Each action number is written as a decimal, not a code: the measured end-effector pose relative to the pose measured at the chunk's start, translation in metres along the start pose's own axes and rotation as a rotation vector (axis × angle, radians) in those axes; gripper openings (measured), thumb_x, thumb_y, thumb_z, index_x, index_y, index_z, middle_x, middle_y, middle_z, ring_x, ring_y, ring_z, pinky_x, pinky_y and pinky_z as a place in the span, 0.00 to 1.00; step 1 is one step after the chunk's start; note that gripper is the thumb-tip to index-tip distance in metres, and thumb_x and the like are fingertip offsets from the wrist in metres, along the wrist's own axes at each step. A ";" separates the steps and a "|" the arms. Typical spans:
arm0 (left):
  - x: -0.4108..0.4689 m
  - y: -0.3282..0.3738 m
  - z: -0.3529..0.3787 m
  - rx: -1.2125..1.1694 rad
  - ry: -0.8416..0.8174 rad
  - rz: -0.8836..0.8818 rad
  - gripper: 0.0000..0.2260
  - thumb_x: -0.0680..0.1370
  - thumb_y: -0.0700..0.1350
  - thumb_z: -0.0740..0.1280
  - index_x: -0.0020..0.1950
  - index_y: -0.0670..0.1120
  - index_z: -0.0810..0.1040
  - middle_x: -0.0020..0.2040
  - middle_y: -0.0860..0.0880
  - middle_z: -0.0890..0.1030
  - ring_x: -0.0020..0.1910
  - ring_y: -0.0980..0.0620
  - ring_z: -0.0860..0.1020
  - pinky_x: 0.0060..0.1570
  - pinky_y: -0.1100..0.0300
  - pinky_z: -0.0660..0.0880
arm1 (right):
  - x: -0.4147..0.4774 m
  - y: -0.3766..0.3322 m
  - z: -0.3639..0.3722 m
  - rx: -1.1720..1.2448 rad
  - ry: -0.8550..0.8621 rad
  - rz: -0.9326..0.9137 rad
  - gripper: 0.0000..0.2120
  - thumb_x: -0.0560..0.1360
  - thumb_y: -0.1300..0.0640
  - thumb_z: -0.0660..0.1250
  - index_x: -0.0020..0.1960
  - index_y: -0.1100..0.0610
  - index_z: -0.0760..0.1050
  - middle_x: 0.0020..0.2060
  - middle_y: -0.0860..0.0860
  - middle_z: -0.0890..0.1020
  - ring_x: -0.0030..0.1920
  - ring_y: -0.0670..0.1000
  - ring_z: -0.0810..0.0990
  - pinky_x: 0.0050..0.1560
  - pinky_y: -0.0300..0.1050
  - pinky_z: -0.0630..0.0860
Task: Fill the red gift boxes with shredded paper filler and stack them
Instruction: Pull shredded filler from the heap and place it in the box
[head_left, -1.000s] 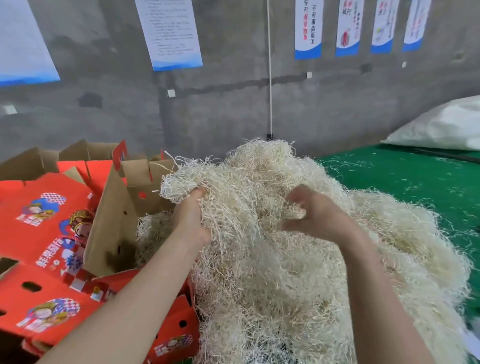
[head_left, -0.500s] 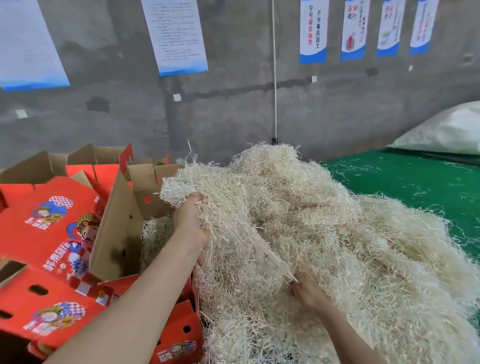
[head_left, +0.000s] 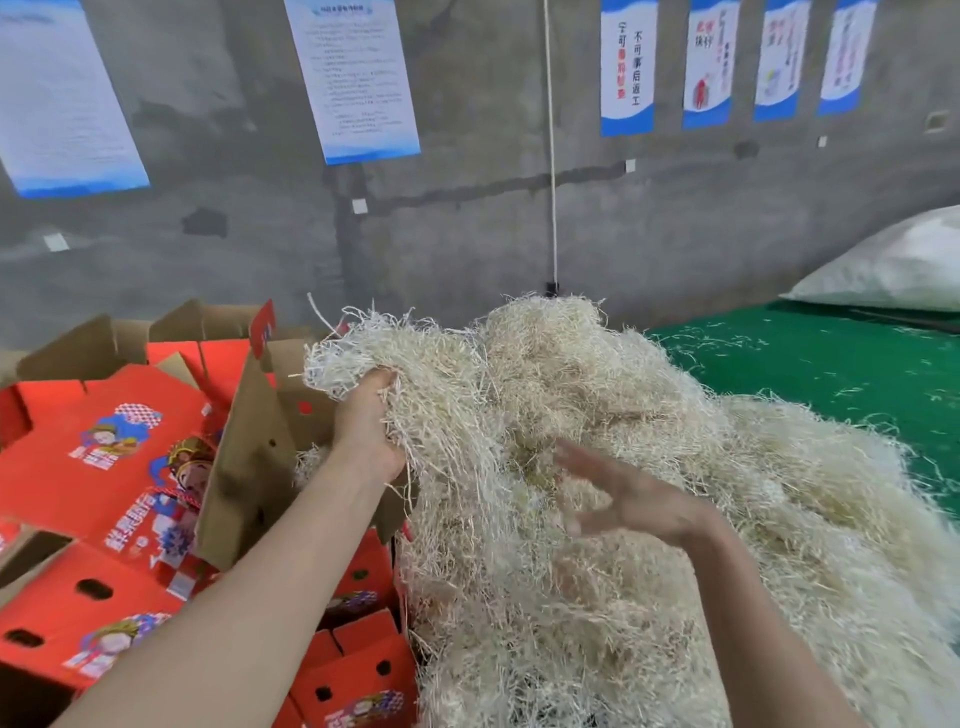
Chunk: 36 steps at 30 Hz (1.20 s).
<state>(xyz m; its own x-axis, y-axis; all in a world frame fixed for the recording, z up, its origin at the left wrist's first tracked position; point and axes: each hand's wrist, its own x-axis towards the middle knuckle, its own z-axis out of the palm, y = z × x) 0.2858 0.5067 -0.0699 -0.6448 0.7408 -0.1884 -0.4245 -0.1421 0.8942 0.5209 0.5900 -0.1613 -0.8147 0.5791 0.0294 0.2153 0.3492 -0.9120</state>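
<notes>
The right hand (head_left: 628, 499) has come up out of the low front of the pile, where it was pulling at strands half a second ago, and now hovers at centre right of the frame with fingers spread and thumb apart, holding nothing. Nearest, along the lower left and bottom centre, lie closed red gift boxes (head_left: 93, 613) with printed figures and oval handle holes, packed close together. Above them an open box (head_left: 249, 467) stands with its brown inner flap raised, some filler visible inside. Over that box the left hand (head_left: 366, 426) grips a clump (head_left: 400, 353) of pale strands, fingers curled into it; the clump remains joined to the big heap of shredded paper filler (head_left: 701, 597) that fills the centre and lower right. Behind the heap, at right, a green surface (head_left: 831, 364) is scattered with loose strands, and a white sack (head_left: 893, 265) lies at its far edge. Furthest back, the grey wall carries blue-edged posters (head_left: 358, 78) and a thin cord (head_left: 551, 156).
</notes>
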 end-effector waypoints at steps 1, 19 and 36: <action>-0.001 -0.002 0.002 -0.004 -0.004 -0.008 0.13 0.75 0.48 0.64 0.57 0.43 0.77 0.46 0.44 0.82 0.45 0.45 0.81 0.46 0.50 0.78 | 0.001 -0.015 0.008 0.093 0.048 -0.073 0.53 0.60 0.47 0.77 0.73 0.36 0.45 0.72 0.39 0.55 0.72 0.42 0.54 0.69 0.47 0.54; -0.017 -0.083 0.012 1.439 -0.326 0.412 0.18 0.73 0.38 0.67 0.63 0.44 0.72 0.45 0.50 0.78 0.33 0.56 0.74 0.26 0.66 0.69 | 0.038 0.006 0.025 -0.079 0.718 0.035 0.05 0.74 0.64 0.64 0.41 0.59 0.78 0.33 0.55 0.79 0.32 0.51 0.74 0.31 0.41 0.70; -0.054 0.001 0.004 0.131 -0.038 -0.015 0.21 0.73 0.44 0.66 0.66 0.44 0.70 0.65 0.44 0.73 0.64 0.41 0.71 0.65 0.40 0.64 | 0.024 0.013 0.024 -0.274 0.224 0.325 0.33 0.69 0.68 0.70 0.70 0.57 0.61 0.64 0.56 0.72 0.63 0.54 0.72 0.63 0.45 0.70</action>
<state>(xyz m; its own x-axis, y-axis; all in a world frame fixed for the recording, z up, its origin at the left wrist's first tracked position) 0.3228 0.4693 -0.0570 -0.6133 0.7668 -0.1893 -0.3461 -0.0455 0.9371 0.4911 0.5906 -0.1821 -0.5518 0.8246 -0.1246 0.5986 0.2875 -0.7477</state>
